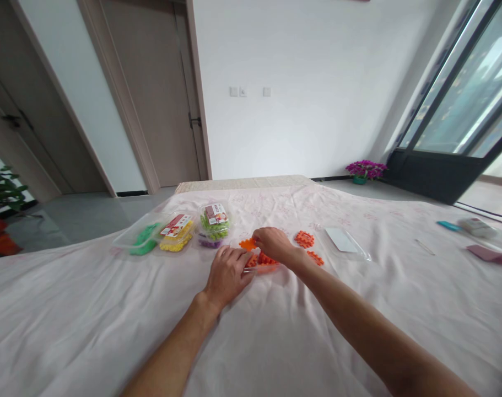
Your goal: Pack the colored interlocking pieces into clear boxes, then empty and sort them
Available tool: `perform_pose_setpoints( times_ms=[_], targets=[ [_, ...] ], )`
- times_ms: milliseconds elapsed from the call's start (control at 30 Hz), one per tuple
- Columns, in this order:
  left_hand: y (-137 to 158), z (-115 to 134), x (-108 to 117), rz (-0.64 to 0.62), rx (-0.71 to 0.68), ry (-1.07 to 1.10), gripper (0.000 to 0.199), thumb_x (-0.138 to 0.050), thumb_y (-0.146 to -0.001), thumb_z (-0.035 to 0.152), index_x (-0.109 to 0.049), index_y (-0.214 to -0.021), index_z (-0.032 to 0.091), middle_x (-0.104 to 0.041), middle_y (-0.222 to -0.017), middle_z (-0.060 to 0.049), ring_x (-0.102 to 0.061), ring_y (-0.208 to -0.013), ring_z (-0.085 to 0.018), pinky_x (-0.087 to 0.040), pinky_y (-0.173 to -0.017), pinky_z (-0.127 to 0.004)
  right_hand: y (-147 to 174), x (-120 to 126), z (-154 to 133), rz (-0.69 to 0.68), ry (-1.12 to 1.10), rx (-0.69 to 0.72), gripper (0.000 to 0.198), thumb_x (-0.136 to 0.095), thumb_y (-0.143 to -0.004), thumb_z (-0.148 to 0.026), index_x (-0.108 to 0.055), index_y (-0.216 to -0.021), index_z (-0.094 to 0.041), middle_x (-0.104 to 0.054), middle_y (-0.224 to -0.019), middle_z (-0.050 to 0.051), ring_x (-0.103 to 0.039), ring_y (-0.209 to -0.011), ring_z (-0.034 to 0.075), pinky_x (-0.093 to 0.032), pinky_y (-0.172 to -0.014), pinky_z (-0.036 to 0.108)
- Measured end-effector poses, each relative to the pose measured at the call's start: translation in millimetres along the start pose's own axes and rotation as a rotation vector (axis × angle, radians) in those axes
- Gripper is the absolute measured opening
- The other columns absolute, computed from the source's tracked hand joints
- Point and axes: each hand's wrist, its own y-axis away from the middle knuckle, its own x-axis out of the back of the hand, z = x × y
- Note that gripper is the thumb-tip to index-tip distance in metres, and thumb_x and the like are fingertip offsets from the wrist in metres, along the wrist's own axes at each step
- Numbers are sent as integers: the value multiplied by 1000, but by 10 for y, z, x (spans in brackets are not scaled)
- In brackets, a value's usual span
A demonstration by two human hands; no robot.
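Note:
My left hand [231,273] has its fingers bent against the left side of a clear plastic container [267,268], steadying it. Several orange pieces [267,258] with toothed edges lie inside. Above the container's far left side, my right hand [273,243] is closed on an orange scalloped piece [247,244]; its fingertips are partly hidden. To the right of the container, a round orange toothed piece [304,239] lies on the cloth, with another orange toothed piece [316,257] nearer to me, partly behind my right forearm.
Left of my hands stand a clear box with green pieces [145,240], a labelled box of yellow pieces [176,234], and stacked green and purple boxes [214,223]. A clear lid with a white label [340,240] lies right. Farther right are a blue item [449,225] and pink cloth [490,255].

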Motion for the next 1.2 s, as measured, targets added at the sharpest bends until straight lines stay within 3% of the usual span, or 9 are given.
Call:
perform_pose_setpoints(
  times_ms=[200,333,533,667,867,967,1133,1200],
  targets=[
    [7,-14,-22,5,-5,6,34,-66,-85,34,-64,-117,24,-69,-114,-6,-60,-106,-25,-38,-102,-47,80,8,7,51,46,-32,26,-57,-88,-22,-67,-112,-23,-71,-111,7,-65,-99,21,-43,-79,28],
    [15,-15,-33,29,-12,11,36,-65,-86,33,-63,-120,24,-68,-114,-7,-59,-106,-25,-38,-103,-48,39,-23,-8,74,48,5,21,-54,-91,-24,-70,-104,-25,-73,-106,4,-67,-93,19,-42,-74,27],
    [46,-38,-72,58,-35,4,37,-65,-85,32,-62,-120,23,-66,-117,-8,-57,-111,-27,-39,-104,-47,-90,16,10,-12,-21,-30,19,-54,-90,-26,-72,-95,-26,-75,-94,1,-67,-86,18,-40,-68,25],
    [64,-68,-119,97,-20,-22,46,-64,-85,36,-58,-129,23,-60,-131,-10,-50,-126,-30,-38,-108,-49,-90,51,-16,68,38,-19,21,-56,-90,-27,-69,-106,-25,-73,-102,4,-66,-88,19,-40,-69,26],
    [77,-128,-172,133,27,-1,55,-61,-87,46,-54,-135,19,-52,-141,-14,-44,-134,-31,-38,-111,-49,-14,26,-10,100,-1,24,20,-52,-93,-23,-72,-95,-23,-71,-101,5,-66,-86,17,-39,-67,25],
    [84,-149,-183,140,47,10,59,-61,-86,50,-53,-135,18,-50,-143,-14,-42,-136,-31,-38,-112,-49,13,-4,101,203,-125,46,23,-51,-94,-28,-73,-95,-23,-72,-100,5,-65,-88,17,-41,-72,25],
    [90,-169,-206,164,60,44,58,-65,-84,48,-53,-133,20,-50,-142,-13,-43,-136,-30,-39,-112,-49,125,-73,568,489,-363,-179,27,-50,-92,-33,-73,-99,-21,-73,-101,5,-65,-91,17,-45,-80,26],
    [88,-176,-211,166,65,52,57,-66,-84,48,-54,-132,19,-51,-142,-14,-44,-135,-31,-40,-111,-50,203,-95,826,526,-390,-313,27,-50,-90,-33,-74,-98,-21,-74,-99,5,-66,-91,19,-45,-79,27]
  ],
)
